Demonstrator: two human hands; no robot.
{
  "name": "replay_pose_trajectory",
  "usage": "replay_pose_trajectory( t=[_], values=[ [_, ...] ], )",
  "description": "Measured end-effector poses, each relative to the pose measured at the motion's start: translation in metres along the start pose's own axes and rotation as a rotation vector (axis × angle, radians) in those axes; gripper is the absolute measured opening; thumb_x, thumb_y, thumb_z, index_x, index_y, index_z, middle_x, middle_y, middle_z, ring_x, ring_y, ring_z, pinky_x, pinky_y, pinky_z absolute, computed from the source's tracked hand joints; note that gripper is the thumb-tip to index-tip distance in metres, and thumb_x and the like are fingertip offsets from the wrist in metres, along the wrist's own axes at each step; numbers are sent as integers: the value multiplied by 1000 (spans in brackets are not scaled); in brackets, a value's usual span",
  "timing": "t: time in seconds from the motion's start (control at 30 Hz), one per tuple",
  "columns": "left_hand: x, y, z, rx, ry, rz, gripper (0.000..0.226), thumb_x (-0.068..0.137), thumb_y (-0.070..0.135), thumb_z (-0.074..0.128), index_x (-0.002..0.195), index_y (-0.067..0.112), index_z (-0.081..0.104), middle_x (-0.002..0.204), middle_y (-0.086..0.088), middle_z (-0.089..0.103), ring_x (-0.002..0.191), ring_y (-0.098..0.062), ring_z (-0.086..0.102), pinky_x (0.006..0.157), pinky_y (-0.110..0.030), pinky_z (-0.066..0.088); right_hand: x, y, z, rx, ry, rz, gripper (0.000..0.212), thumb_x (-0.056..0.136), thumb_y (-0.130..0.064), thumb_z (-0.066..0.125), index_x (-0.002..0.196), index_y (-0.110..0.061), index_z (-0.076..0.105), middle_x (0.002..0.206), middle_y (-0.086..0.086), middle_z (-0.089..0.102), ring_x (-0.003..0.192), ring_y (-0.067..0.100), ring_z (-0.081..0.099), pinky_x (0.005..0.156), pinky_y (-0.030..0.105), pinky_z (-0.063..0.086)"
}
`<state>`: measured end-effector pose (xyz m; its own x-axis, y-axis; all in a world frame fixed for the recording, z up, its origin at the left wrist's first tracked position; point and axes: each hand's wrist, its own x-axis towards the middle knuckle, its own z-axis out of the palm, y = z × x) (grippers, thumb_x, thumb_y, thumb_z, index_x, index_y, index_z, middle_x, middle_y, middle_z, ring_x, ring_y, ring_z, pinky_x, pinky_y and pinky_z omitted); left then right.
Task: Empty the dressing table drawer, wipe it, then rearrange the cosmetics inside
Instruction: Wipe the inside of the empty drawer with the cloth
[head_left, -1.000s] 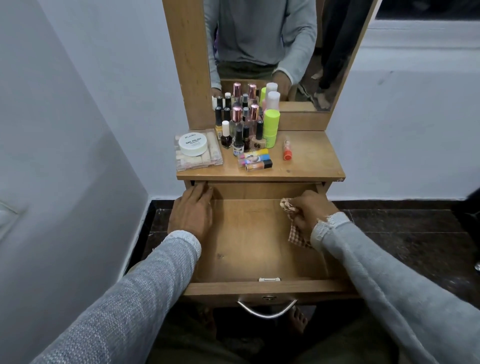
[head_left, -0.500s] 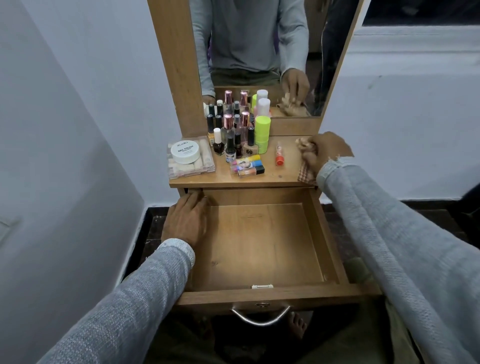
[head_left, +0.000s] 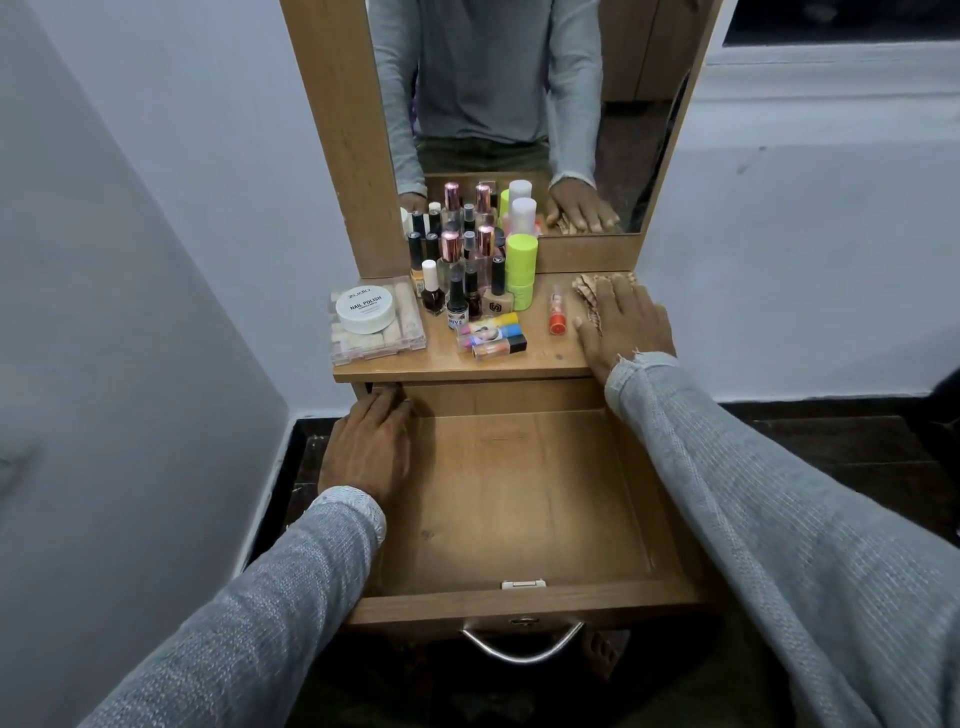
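While my left hand rested flat on the open drawer's rim, my right hand, fingers straight, pressed the cloth onto the tabletop.

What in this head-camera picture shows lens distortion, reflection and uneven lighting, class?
Head view: the wide lens bows the wall edges and stretches both sleeves near the frame's bottom; the mirror reflects the person's torso, the bottles and the right hand flat on the cloth; light is dim and soft, the drawer floor evenly lit, the space under its handle nearly black.
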<state>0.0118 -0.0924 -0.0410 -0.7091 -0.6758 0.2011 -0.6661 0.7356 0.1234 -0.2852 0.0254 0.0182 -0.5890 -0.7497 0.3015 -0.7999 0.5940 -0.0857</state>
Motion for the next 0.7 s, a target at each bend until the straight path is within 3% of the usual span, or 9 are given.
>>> replay_pose_trajectory(
  t=[0.4, 0.6, 0.7],
  values=[
    [0, 1, -1, 6, 6, -9, 40, 84, 11, 51, 121, 15, 64, 131, -7, 59, 118, -31, 53, 91, -45, 51, 13, -5, 4, 31, -33, 23, 59, 92, -41, 37, 145, -15, 27, 151, 6, 29, 137, 28, 26, 110, 45, 27],
    [0, 2, -3, 3, -11, 1, 45, 83, 16, 38, 120, 14, 64, 131, -6, 58, 118, -30, 53, 90, -46, 50, 11, -4, 3, 37, -24, 11, 59, 91, -41, 38, 143, -15, 28, 150, 7, 29, 137, 29, 28, 109, 46, 29],
    [0, 3, -4, 5, -8, 3, 50, 82, 19, 32, 121, 15, 64, 131, -6, 58, 118, -29, 53, 92, -45, 50, 4, -5, 3, 79, 34, 20, 59, 93, -39, 38, 146, -16, 25, 155, 8, 18, 142, 28, 19, 114, 44, 22]
  ],
)
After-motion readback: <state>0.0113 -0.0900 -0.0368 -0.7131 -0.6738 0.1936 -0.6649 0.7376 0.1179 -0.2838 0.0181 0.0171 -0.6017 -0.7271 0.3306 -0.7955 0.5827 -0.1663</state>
